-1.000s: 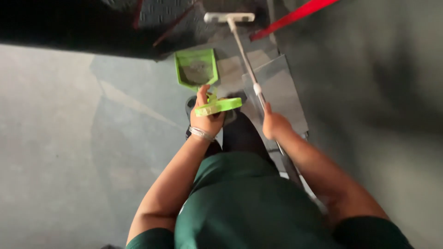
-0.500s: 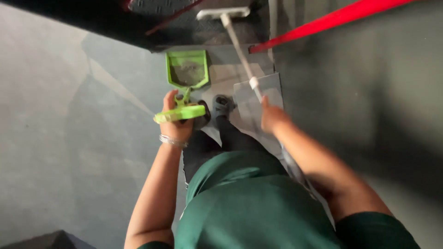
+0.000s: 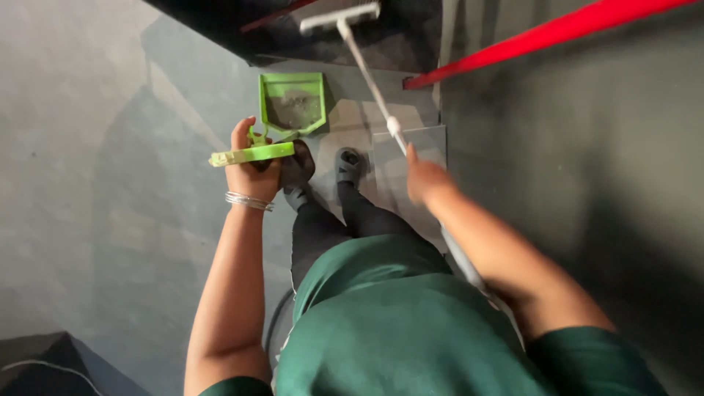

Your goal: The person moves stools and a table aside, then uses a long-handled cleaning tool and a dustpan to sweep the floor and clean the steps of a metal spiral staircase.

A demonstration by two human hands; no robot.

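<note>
- Left hand (image 3: 253,170) seen left of centre, fingers clenched round the green handle (image 3: 251,154) of a long-handled dustpan, thumb raised along the upper side.
- Green dustpan (image 3: 292,103) hung below that grip, in the upper middle of the frame, its open tray holding grey dust and sitting just above the feet.
- Silver bangles (image 3: 248,200) worn on the left wrist.
- Right hand (image 3: 425,180) placed right of centre, wrapped on the white broom handle (image 3: 370,84); how tightly the fingers closed, hidden from this angle.
- White broom head (image 3: 339,15) lay at the top edge of the frame, on a darker patch of floor.
- Grey sandals (image 3: 350,164) stood between the two hands, on the grey floor (image 3: 88,183).
- Red bar (image 3: 550,37) ran slantwise across the upper right.
- Dark green top (image 3: 389,330) filled the bottom centre.
</note>
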